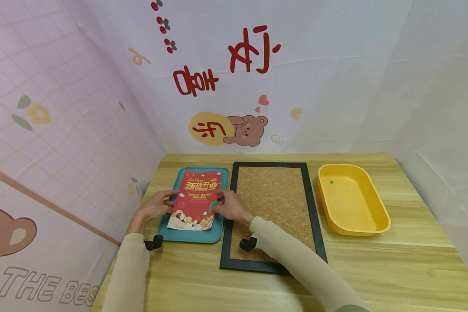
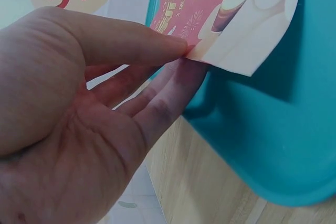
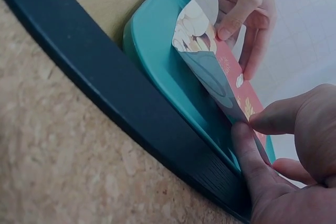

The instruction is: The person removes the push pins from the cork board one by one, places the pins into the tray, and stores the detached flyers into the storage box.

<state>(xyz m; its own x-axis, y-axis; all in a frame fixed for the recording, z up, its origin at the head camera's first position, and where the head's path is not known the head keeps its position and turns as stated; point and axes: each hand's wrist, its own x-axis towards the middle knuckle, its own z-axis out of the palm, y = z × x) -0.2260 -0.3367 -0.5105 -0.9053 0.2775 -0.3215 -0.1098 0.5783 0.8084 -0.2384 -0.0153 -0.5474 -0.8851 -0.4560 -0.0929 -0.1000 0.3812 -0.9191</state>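
Observation:
A red printed flyer [image 1: 198, 197] with gold lettering lies over the teal tray [image 1: 191, 236] at the table's left. My left hand [image 1: 156, 206] pinches the flyer's left edge between thumb and fingers. In the left wrist view, the thumb sits on the printed face and the fingers [image 2: 178, 85] are underneath, with the near corner raised off the tray. On the opposite edge, my right hand [image 1: 232, 206] pinches the sheet. The right wrist view shows the flyer's grey underside [image 3: 210, 77] curling up along that edge.
A black-framed cork board [image 1: 273, 208] lies right beside the tray, under my right forearm. Farther right stands a yellow basin [image 1: 352, 203] with a small green dot inside. Printed cloth walls [image 1: 316, 86] border the wooden table [image 1: 405, 260] at the back and sides.

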